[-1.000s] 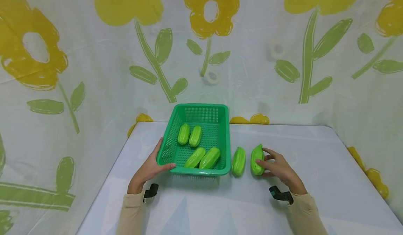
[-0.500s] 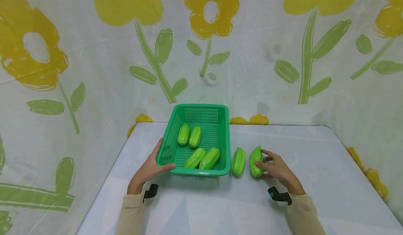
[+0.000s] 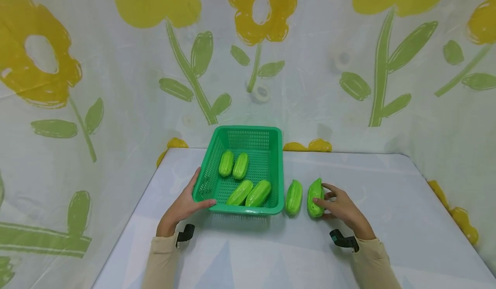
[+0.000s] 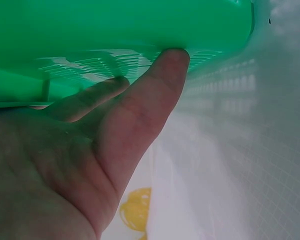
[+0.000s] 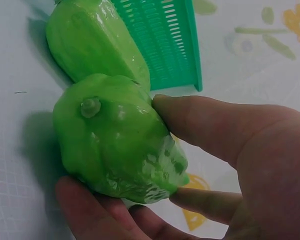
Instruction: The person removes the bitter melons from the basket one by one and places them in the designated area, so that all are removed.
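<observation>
My left hand (image 3: pixel 183 209) holds the front left corner of a green plastic basket (image 3: pixel 280 172). Its thumb lies against the front wall and the other fingers reach along the left side, partly hidden in the left wrist view. Inside the basket lie several shiny green ridged gourds, two at the back (image 3: pixel 226 164) and two at the front (image 3: pixel 258 194). My right hand (image 3: pixel 342 207) grips another green gourd (image 5: pixel 110 140), with the thumb on one side and fingers curled on the other. A second loose gourd (image 5: pixel 90 40) lies between that one and the basket.
The white table (image 3: pixel 387 220) extends to the right of my right hand and toward me. A flower-printed cloth (image 3: pixel 310 56) hangs behind the table and along both sides. A black wrist camera mount (image 3: pixel 342 239) sits on each wrist.
My right hand and the gourd in it have shifted very slightly left. The left hand, basket and other gourds stay in place; the head view tilts a little.
</observation>
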